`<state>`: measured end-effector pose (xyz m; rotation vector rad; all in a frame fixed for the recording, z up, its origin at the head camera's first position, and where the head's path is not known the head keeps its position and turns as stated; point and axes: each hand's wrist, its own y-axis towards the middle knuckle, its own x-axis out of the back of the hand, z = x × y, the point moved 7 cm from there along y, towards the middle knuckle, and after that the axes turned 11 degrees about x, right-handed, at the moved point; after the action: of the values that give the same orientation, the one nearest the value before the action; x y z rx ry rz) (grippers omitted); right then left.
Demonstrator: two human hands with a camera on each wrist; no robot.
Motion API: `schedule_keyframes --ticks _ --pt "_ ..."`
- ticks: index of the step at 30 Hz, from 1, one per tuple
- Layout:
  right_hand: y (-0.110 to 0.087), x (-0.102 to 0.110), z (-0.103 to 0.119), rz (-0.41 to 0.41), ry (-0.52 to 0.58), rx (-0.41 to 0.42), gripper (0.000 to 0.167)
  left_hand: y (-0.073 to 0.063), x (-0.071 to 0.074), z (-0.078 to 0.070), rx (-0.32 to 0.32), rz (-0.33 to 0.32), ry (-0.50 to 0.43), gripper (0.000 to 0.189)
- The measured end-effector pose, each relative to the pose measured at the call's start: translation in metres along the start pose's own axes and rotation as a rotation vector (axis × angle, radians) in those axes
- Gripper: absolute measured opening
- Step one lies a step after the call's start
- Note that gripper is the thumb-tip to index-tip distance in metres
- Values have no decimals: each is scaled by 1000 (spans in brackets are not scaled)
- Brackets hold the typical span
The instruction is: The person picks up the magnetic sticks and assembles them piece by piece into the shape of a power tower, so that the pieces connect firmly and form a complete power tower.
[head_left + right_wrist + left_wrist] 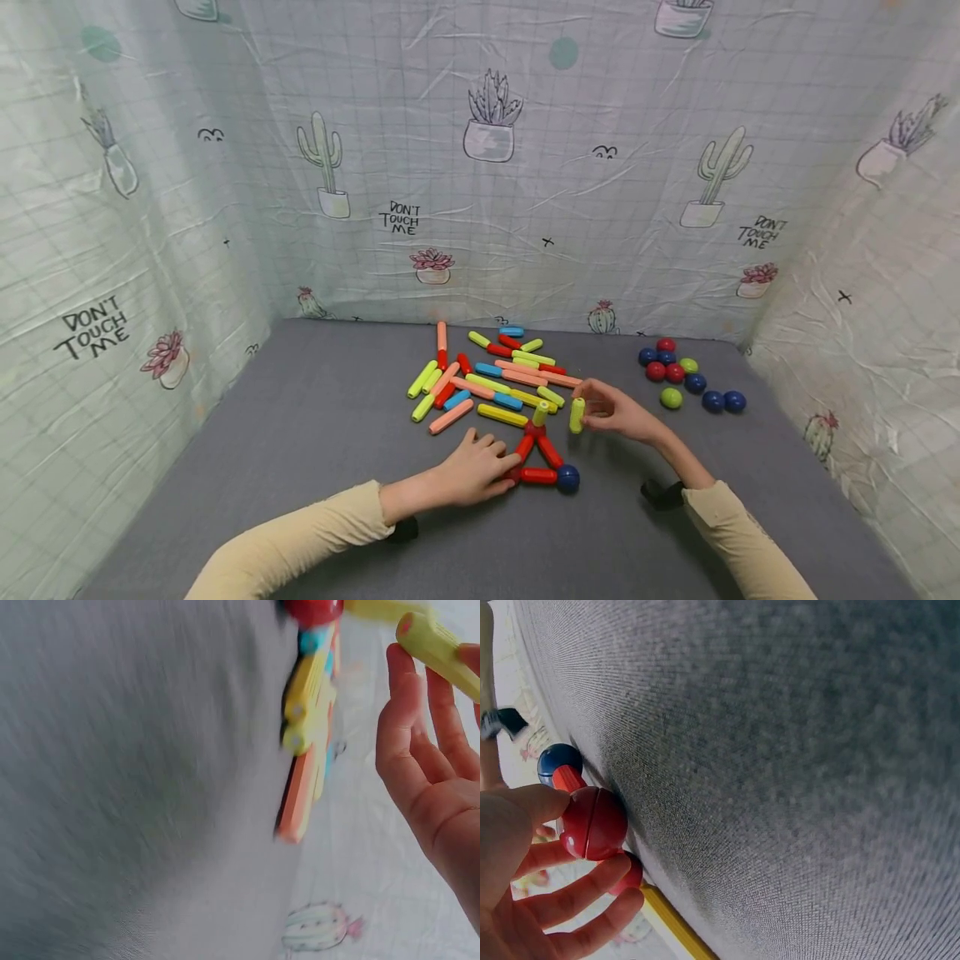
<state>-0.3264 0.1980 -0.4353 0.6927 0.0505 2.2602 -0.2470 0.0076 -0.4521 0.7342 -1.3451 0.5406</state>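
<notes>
A triangle of red rods [550, 452] lies on the table, with a blue ball [567, 478] at its near right corner. From the far red ball [533, 429] a short yellow-green rod [541, 413] stands up. My left hand [474, 471] holds the near left corner's red ball [594, 823] between thumb and fingers; in the head view the hand mostly covers that ball. Just right of the upright rod, my right hand [619, 415] pinches another short yellow-green rod [577, 415] above the table. The right wrist view shows this rod at the fingertips.
Behind the triangle, loose rods in orange, yellow, red and blue [501, 377] lie in a pile. Several red, blue and green balls [675, 372] sit at the far right of the grey table [315, 417]. A patterned curtain [525, 192] hangs around the back and sides.
</notes>
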Motion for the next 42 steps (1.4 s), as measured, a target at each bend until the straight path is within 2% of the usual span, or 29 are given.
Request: schedule_keyframes --ticks 4,8,11,20,24,32,38,42 --pt "-11 -18 16 71 60 37 38 1 -1 2 0 3 -24 26" --pt "-18 -30 20 137 -6 36 39 4 -3 4 3 -11 -32 26" --pt "-20 -33 20 161 -71 36 34 6 -5 5 9 -17 -25 26" --pt "-20 -38 23 190 -129 89 23 11 -6 5 21 6 -67 28" --pt "-22 -41 21 217 -136 83 23 14 -8 3 5 11 -80 28" --pt "-25 -39 17 161 -6 126 24 22 -10 0 -19 -14 -101 26" --pt "-28 -35 14 179 -75 88 23 29 -12 -3 -38 -13 -131 30" --pt "-29 -30 12 214 -141 33 24 40 -10 4 -14 1 -175 31"
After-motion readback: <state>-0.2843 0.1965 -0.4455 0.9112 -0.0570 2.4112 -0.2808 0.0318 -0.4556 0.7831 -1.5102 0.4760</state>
